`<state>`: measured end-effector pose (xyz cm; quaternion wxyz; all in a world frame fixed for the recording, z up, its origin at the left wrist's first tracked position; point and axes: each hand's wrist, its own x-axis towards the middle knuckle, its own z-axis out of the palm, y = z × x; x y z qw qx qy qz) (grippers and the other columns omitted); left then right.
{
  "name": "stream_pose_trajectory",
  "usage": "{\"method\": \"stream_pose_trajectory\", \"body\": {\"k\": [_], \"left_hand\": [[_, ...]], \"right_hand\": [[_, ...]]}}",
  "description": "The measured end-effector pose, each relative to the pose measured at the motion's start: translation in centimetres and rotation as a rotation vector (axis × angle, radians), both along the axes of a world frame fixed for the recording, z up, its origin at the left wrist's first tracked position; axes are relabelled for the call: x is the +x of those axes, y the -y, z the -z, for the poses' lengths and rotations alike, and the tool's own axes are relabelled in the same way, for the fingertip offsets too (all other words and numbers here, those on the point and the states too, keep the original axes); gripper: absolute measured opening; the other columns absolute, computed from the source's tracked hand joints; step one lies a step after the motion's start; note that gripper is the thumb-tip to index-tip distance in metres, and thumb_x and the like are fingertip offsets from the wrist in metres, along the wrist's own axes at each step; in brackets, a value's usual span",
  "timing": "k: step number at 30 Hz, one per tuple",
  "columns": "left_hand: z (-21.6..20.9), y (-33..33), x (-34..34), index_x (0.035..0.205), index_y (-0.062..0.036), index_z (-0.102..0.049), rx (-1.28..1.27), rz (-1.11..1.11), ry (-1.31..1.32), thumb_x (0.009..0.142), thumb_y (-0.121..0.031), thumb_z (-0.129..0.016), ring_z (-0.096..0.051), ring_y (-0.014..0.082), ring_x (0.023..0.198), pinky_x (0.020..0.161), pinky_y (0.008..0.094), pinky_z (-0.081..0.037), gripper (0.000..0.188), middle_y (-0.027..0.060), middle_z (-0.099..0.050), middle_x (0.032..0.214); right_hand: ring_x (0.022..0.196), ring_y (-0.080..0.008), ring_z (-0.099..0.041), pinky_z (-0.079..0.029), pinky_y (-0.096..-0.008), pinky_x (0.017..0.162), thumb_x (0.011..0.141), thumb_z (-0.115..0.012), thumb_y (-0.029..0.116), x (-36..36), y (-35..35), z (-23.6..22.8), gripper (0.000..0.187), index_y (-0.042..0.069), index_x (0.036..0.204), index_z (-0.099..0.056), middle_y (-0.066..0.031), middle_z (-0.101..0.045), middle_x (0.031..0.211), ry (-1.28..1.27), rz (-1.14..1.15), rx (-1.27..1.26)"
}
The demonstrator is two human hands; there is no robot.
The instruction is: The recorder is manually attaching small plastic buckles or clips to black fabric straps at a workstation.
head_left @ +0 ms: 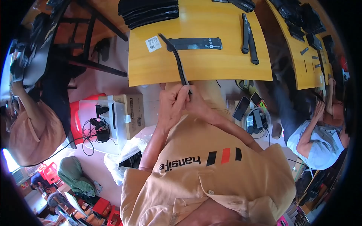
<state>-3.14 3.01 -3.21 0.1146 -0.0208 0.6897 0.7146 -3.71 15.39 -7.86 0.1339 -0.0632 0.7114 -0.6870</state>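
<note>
In front of my body, just off the near edge of the table, my hands meet around the lower end of a black strap (178,62). My left hand (171,103) is closed on it, thumb on top. My right hand (196,105) presses against the left; its fingers are partly hidden, but it also seems to grip that end. The strap stands edge-on, its far end reaching above the table. Beyond it lies a flat dark grey strap (194,43) with a rounded end and pale print. A white label (153,44) is left of it.
A stack of black straps (149,13) sits at the table's (222,71) far left. Two narrow straps (249,41) lie at right. Below are a clear plastic bin (113,128) with cabled adapters, a cardboard box (135,113) and a tub (256,120) of devices. People sit on both sides.
</note>
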Motion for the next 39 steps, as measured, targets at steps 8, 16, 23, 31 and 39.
{"method": "stream_pose_trajectory", "body": {"k": [8,16,23,31,39], "left_hand": [[-0.8,1.0,-0.5,0.056,-0.0052,-0.049,-0.014,-0.189,0.034,0.089,-0.023,-0.054,-0.034,0.0014,0.041,0.039,0.0193,-0.022,0.038,-0.0045,-0.041,0.048],[-1.1,0.8,-0.9,0.054,-0.0043,-0.049,-0.076,-0.121,0.026,0.087,-0.021,-0.055,-0.034,0.0028,0.043,0.041,0.0213,-0.023,0.038,-0.0044,-0.039,0.047],[-2.3,0.7,-0.9,0.053,-0.0048,-0.047,-0.103,0.015,0.067,0.087,-0.022,-0.054,-0.034,0.0030,0.046,0.043,0.0225,-0.023,0.039,-0.0052,-0.039,0.048],[-2.4,-0.2,-1.5,0.055,-0.0022,-0.049,-0.161,-0.003,0.012,0.088,-0.023,-0.053,-0.035,0.0049,0.047,0.044,0.0236,-0.025,0.039,-0.0028,-0.038,0.048],[-2.6,-0.7,-1.5,0.056,-0.0016,-0.049,-0.124,-0.010,0.090,0.088,-0.021,-0.053,-0.035,0.0054,0.048,0.045,0.0238,-0.025,0.038,-0.0020,-0.039,0.050]], "right_hand": [[0.064,-0.0135,-0.056,-0.045,-0.0292,0.056,0.073,-0.051,-0.009,-1.2,-2.8,-3.5,0.016,-0.002,0.087,-0.057,-0.0095,-0.055,0.076,-0.173,0.069,0.012],[0.066,-0.0189,-0.052,-0.042,-0.0258,0.059,0.073,-0.052,-0.008,-1.9,-3.0,-5.4,0.015,-0.001,0.086,-0.051,-0.0096,-0.050,0.074,-0.359,-0.185,0.209],[0.054,-0.0118,-0.051,-0.039,-0.0247,0.051,0.076,-0.044,0.004,-2.8,-4.5,-5.5,0.010,0.000,0.079,-0.052,-0.0064,-0.051,0.062,0.033,-0.442,-0.046],[0.053,-0.0131,-0.048,-0.038,-0.0252,0.049,0.069,-0.042,0.000,-2.9,-4.3,-6.3,0.013,-0.002,0.078,-0.052,-0.0070,-0.050,0.062,-0.233,-0.287,0.058],[0.054,-0.0200,-0.045,-0.036,-0.0305,0.049,0.064,-0.044,-0.003,-2.8,-4.9,-7.0,0.018,-0.003,0.081,-0.051,-0.0111,-0.047,0.064,-0.249,-0.237,0.076]]}}
